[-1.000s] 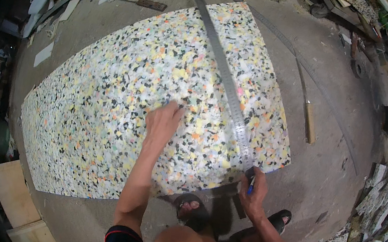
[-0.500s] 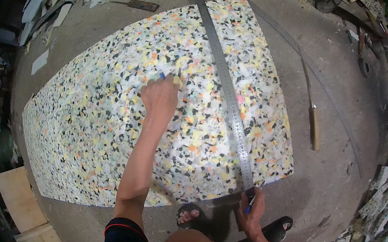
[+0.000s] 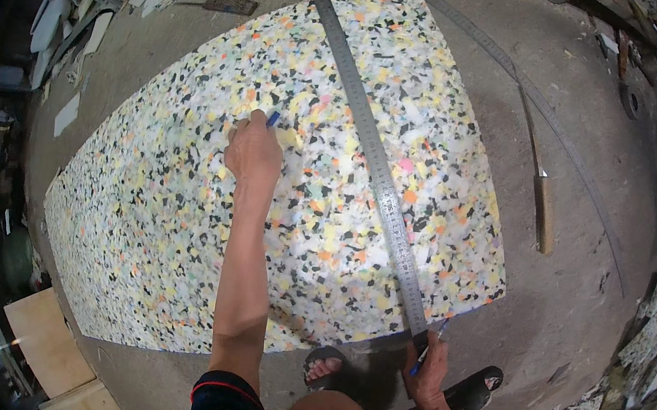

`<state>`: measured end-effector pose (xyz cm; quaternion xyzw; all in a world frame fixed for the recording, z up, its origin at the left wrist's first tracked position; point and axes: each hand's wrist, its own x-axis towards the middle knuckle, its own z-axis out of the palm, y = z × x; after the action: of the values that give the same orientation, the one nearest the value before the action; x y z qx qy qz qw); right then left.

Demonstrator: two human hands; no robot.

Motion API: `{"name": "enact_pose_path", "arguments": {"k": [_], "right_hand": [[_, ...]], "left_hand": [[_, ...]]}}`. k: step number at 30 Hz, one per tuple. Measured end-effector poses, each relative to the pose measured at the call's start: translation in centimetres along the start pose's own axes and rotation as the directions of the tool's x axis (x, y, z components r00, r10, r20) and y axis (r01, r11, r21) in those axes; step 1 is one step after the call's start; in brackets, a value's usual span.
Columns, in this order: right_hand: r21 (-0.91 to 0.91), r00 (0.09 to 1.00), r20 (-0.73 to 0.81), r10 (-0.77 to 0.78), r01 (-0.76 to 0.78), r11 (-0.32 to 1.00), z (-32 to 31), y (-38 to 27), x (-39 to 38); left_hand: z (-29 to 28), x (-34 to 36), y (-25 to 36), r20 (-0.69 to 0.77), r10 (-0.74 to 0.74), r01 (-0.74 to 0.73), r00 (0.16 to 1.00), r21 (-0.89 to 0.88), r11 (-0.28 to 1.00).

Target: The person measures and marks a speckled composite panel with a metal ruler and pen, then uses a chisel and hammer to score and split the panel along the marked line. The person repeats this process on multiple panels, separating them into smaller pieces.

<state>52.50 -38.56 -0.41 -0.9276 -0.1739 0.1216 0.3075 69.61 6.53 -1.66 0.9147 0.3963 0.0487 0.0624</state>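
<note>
Ruler (image 3: 385, 187) alignment seems in hand: left hand (image 3: 254, 150) curls round a blue stick (image 3: 273, 119) over foam (image 3: 173, 185) on the floor (image 3: 568, 307); right hand (image 3: 430, 374) pinches ruler end and pen (image 3: 417, 367). Next calls for steadiness.

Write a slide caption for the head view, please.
Left hand holding a blue object over a speckled sheet, right hand gripping a blue pen by a metal ruler's near end.

From here the left hand (image 3: 255, 150) covers most of a small blue object (image 3: 273, 119) — too much to name it. Graduations on the steel ruler (image 3: 383, 187) are too fine to read; a second ruler (image 3: 471, 33) is cut off up top.
</note>
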Motion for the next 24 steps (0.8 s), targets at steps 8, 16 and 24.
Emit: {"name": "enact_pose_path", "arguments": {"k": [8, 16, 24], "right_hand": [[-0.045, 0.999, 0.036, -0.005, 0.006, 0.999, -0.4, 0.0, -0.8], [-0.040, 0.999, 0.044, 0.026, -0.024, 0.999, -7.4, -4.9, 7.6], [-0.144, 0.929, 0.369, -0.011, 0.069, 0.987, -10.1, -11.2, 16.7]], "left_hand": [[0.2, 1.3, 0.9, -0.062, 0.127, -0.136, 0.990, -0.174, 0.975], [-2.9, -10.8, 6.8, 0.306, 0.240, 0.307, 0.921, -0.951, 0.034], [-4.6, -17.9, 9.6, 0.379, 0.387, 0.521, 0.841, -0.761, -0.387]]}}
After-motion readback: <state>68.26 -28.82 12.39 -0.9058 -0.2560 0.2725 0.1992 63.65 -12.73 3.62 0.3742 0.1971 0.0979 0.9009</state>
